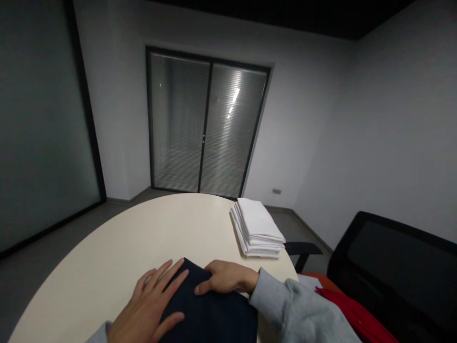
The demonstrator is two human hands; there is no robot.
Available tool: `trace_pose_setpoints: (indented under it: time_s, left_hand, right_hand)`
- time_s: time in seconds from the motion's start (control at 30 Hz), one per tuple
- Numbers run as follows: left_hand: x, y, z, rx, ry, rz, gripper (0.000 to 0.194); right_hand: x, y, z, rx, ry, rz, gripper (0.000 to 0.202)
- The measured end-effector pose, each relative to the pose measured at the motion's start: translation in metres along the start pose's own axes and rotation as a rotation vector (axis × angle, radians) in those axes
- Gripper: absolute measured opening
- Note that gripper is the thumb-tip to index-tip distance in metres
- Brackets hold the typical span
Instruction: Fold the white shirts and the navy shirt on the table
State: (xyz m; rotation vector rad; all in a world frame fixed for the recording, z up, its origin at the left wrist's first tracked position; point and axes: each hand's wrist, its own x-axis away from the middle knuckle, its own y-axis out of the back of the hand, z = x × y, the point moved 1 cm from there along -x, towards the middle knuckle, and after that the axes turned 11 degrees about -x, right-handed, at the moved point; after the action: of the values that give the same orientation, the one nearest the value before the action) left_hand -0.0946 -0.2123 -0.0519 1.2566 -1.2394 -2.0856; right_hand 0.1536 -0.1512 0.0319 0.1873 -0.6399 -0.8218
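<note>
Here, a dark cloth [214, 315] lies on the near side of the round table [143, 238], left hand [148, 299] spread across it, right hand [228, 276] curled at its edge, grip unclear; beyond, stacked white cloths [260, 223]; on the chair [392, 267], red fabric [352, 307].

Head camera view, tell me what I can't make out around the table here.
All in the head view:
- Dark blue cloth: its near end is cut off by the bottom edge; both hands cover parts.
- Left hand: its palm is turned away.
- Right hand: some fingers are hidden behind the hand itself or the cloth; I can't tell which.
- Red item: cut off by the bottom edge.
- Chair back: cut off by the right edge.
</note>
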Motion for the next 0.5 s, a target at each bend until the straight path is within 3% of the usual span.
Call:
trace_pose_setpoints:
  time_s: [0.1, 0.2, 0.3, 0.37, 0.43, 0.5]
  left_hand:
    - [0.000, 0.003, 0.008, -0.034, 0.102, -0.083, 0.076]
    - [0.000, 0.003, 0.011, -0.030, 0.165, -0.125, 0.074]
    - [0.002, -0.008, 0.012, 0.006, 0.137, -0.134, 0.077]
    - [0.004, -0.024, 0.014, 0.035, 0.133, -0.140, 0.076]
    - [0.008, -0.043, 0.017, 0.059, 0.148, -0.126, 0.073]
    - [0.012, -0.060, 0.019, 0.087, 0.148, -0.096, 0.069]
  right_hand:
    - [0.031, 0.007, 0.008, -0.093, 0.131, -0.111, 0.032]
    - [0.068, 0.040, 0.024, -0.288, 0.179, -0.207, 0.039]
    - [0.092, 0.102, 0.040, -0.507, 0.272, -0.290, 0.044]
    - [0.097, 0.152, 0.043, -0.599, 0.301, -0.434, 0.044]
    - [0.091, 0.200, 0.036, -0.634, 0.275, -0.624, 0.041]
    - [0.077, 0.238, 0.019, -0.634, 0.211, -0.733, 0.037]
